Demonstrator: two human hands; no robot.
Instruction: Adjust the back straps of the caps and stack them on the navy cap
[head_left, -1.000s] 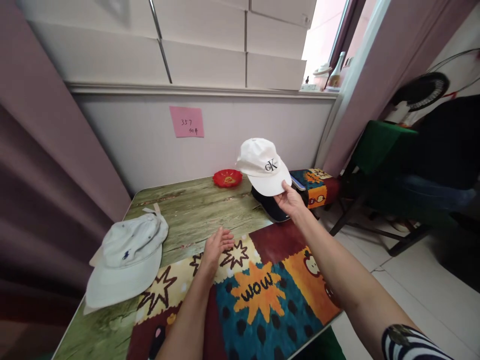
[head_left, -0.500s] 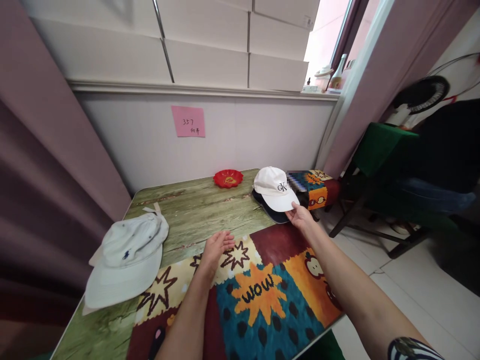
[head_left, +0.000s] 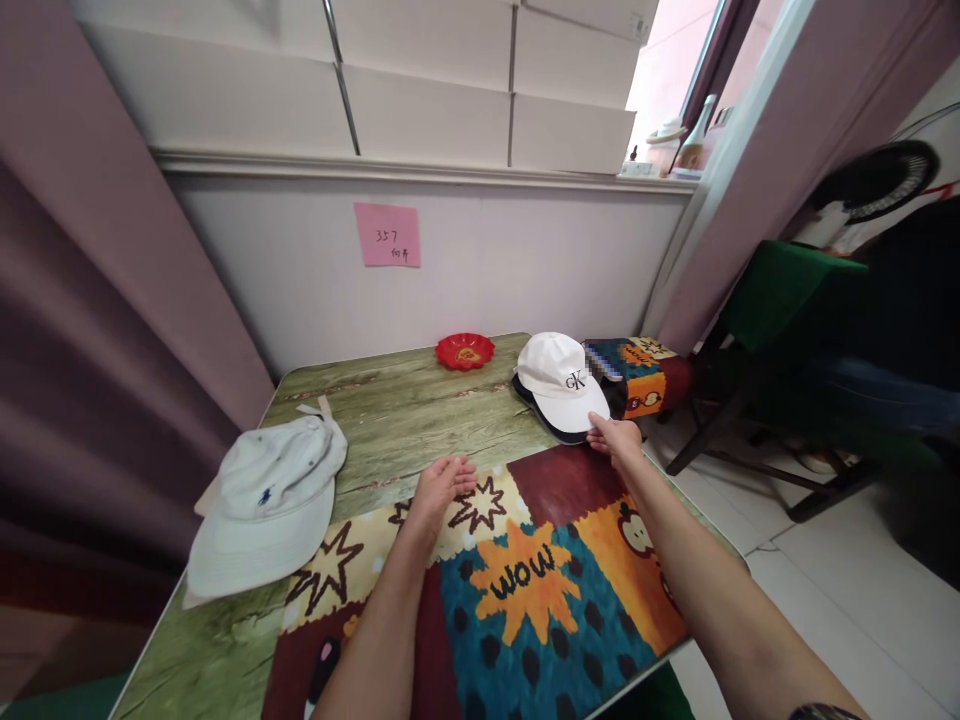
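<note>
A white cap (head_left: 561, 378) with a black logo lies on top of a dark cap (head_left: 541, 416) at the far right of the table. My right hand (head_left: 616, 440) has its fingers on the front edge of the white cap's brim. My left hand (head_left: 440, 484) rests flat, fingers apart, on the colourful "WOW" mat (head_left: 525, 590) near the table's middle. A pale light-blue cap (head_left: 266, 502) with a small dark emblem lies at the left side of the table.
A small red dish (head_left: 465, 351) sits at the back of the green wood-pattern table (head_left: 397, 415). A colourful stool (head_left: 641, 375) stands right of the table. A green-draped chair (head_left: 780, 290), a fan and curtains fill the right; a pink note (head_left: 387, 235) hangs on the wall.
My right hand has brought the white cap down from the air onto the dark cap and now only touches its brim. My left hand stayed on the mat.
</note>
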